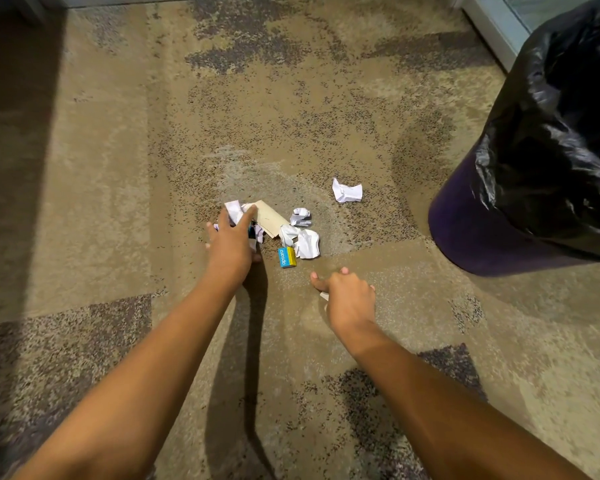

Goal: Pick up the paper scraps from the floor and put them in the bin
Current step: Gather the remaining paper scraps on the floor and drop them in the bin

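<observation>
Tan speckled carpet (278, 109) makes the white bits easy to spot, so finding them isn't the worry, dropping them is. The left hand (230, 239) is down on the main heap, fingers curled round a crumpled white piece (234, 210) with one finger lying across the tan card strip (270, 218). That looks like a greedy grab to me: loose balls plus a stiff card tend to shed something on the lift. The right hand (350, 296) is closed into a loose fist low over the carpet with a white sliver (324, 296) poking out on the thumb side. I reckon it's pinching a small scrap, though how much is in there I can't tell. Not yet picked up: two crumpled wads (305, 241) right beside the heap, a smaller one (300, 217) just behind them, a lone ball (347, 191) further out toward the bin, and a little blue and yellow box (287, 257) touching the wads. The bin (482, 237), purple with a black liner (561, 133), stands off to the right, well apart from the heap, so everything has to travel over open floor. The liner sags down the outside and I can't see the opening from here, so a lazy toss could bounce off the plastic and land back on the carpet.
</observation>
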`<state>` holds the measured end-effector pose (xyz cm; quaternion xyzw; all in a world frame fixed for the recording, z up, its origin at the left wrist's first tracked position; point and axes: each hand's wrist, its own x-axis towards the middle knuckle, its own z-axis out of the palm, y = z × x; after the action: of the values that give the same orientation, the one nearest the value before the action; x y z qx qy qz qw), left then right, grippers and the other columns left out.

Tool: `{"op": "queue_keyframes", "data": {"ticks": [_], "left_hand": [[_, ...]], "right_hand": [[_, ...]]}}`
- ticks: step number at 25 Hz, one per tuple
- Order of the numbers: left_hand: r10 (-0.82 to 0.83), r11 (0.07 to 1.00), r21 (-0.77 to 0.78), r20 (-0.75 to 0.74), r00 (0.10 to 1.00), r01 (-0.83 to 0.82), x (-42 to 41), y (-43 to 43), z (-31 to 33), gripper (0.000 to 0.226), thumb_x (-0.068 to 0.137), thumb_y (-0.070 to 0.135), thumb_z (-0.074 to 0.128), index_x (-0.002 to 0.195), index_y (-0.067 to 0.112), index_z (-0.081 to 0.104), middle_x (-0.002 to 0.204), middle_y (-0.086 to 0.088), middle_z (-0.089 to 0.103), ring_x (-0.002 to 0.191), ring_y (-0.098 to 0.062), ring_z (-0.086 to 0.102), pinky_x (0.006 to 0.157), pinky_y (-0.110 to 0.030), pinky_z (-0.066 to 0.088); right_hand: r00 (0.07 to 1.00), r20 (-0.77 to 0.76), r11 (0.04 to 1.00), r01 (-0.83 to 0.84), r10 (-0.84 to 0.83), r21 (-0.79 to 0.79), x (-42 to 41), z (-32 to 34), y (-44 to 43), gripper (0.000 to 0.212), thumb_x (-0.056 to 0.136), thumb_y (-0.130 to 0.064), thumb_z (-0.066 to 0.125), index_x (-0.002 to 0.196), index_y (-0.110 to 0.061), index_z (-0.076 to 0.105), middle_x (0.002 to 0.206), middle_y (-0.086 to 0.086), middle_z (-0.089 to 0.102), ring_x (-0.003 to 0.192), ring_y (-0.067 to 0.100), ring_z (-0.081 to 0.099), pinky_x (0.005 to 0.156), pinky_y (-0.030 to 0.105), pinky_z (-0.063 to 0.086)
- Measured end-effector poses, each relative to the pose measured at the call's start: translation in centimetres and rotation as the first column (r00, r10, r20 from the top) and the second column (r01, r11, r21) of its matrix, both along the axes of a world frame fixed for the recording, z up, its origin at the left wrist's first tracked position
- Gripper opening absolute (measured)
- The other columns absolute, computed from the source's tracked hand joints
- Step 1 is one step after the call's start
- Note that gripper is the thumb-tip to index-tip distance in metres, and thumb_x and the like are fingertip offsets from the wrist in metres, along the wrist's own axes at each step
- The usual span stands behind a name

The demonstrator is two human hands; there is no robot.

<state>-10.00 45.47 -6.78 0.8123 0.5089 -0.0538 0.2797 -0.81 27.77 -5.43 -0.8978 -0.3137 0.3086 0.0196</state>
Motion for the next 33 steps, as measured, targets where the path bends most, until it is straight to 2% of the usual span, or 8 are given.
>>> {"op": "queue_keyframes", "data": {"ticks": [3,7,11,14,19,24,28,33], "left_hand": [[0.245,0.965,0.014,0.292,0.925,-0.26,-0.7,0.0,-0.2,0.03,0.094,0.031,0.045,0.121,0.018,0.052,0.119,-0.015,0.058,0.087,-0.027,0.061,0.072,-0.04,0.046],[-0.042,0.945,0.326,0.152,0.988,-0.01,-2.0,0.5,0.0,0.015,0.09,0.003,0.049,0.102,0.003,0.059,0.095,-0.018,0.059,0.085,-0.034,0.058,0.066,-0.035,0.043],[-0.007,0.929,0.362,0.222,0.975,-0.076,-2.3,-0.5,1.6,0.022,0.082,-0.009,0.054,0.098,0.002,0.064,0.075,-0.012,0.06,0.064,-0.024,0.056,0.054,-0.041,0.048],[0.037,0.939,0.316,0.307,0.951,-0.138,-3.2,-1.8,2.8,0.018,0.085,-0.005,0.056,0.097,0.003,0.066,0.071,-0.012,0.061,0.062,-0.02,0.053,0.053,-0.035,0.044],[0.116,0.944,0.243,0.391,0.913,-0.224,-5.1,-4.6,6.0,0.01,0.085,0.004,0.065,0.094,0.001,0.068,0.08,-0.016,0.07,0.07,-0.024,0.063,0.065,-0.034,0.051],[0.228,0.943,0.141,0.39,0.892,-0.302,-6.2,-7.2,8.7,0.02,0.086,0.012,0.066,0.103,0.001,0.068,0.086,-0.014,0.071,0.071,-0.019,0.06,0.065,-0.025,0.038],[0.288,0.939,0.045,0.442,0.849,-0.341,-5.7,-9.4,11.1,0.024,0.086,0.016,0.066,0.106,0.004,0.068,0.085,-0.01,0.068,0.071,-0.016,0.055,0.061,-0.015,0.028],[0.292,0.955,-0.142,0.578,0.762,-0.259,-1.5,-11.8,16.4,0.009,0.083,0.027,0.068,0.091,0.021,0.068,0.066,0.007,0.062,0.059,-0.008,0.053,0.057,-0.027,0.035]], "right_hand": [[0.999,0.027,0.999,-0.047,0.047,0.02,-0.1,0.6,-0.3,0.037,0.1,-0.041,0.033,0.122,-0.032,0.062,0.11,0.012,0.059,0.102,0.037,0.06,0.094,0.049,0.046],[0.997,0.06,0.998,-0.052,0.051,0.022,-0.2,0.7,-0.2,0.037,0.1,-0.041,0.035,0.118,-0.03,0.065,0.109,0.011,0.06,0.097,0.035,0.063,0.093,0.047,0.047],[0.99,0.116,0.996,-0.087,0.085,0.008,-0.2,0.6,-0.4,0.037,0.099,-0.041,0.034,0.118,-0.031,0.065,0.106,0.01,0.061,0.092,0.034,0.065,0.092,0.046,0.048],[0.988,0.133,0.997,-0.077,0.073,0.022,-0.5,0.4,-0.5,0.034,0.099,-0.04,0.038,0.12,-0.032,0.063,0.106,0.01,0.063,0.092,0.031,0.066,0.093,0.045,0.045],[0.955,0.158,0.965,-0.235,0.251,-0.113,-0.5,1.3,-1.9,0.061,0.096,-0.019,0.052,0.148,-0.026,0.022,0.152,0.01,0.032,0.112,0.026,0.059,0.104,0.042,0.038],[0.924,0.23,0.952,-0.289,0.305,-0.099,-1.8,3.1,-3.9,0.041,0.094,0.003,0.045,0.134,-0.002,0.038,0.129,0.016,0.055,0.111,0.026,0.059,0.089,0.032,0.048],[0.984,0.109,0.986,0.128,-0.14,0.109,-0.8,4.5,-5.9,0.023,0.097,-0.012,0.049,0.115,-0.008,0.062,0.094,0.012,0.069,0.081,0.023,0.066,0.062,0.025,0.047],[0.842,0.007,0.668,0.423,-0.54,0.612,0.5,10.6,-9.6,0.017,0.091,-0.012,0.058,0.106,-0.009,0.066,0.088,0.008,0.073,0.078,0.02,0.066,0.064,0.015,0.039]]}}
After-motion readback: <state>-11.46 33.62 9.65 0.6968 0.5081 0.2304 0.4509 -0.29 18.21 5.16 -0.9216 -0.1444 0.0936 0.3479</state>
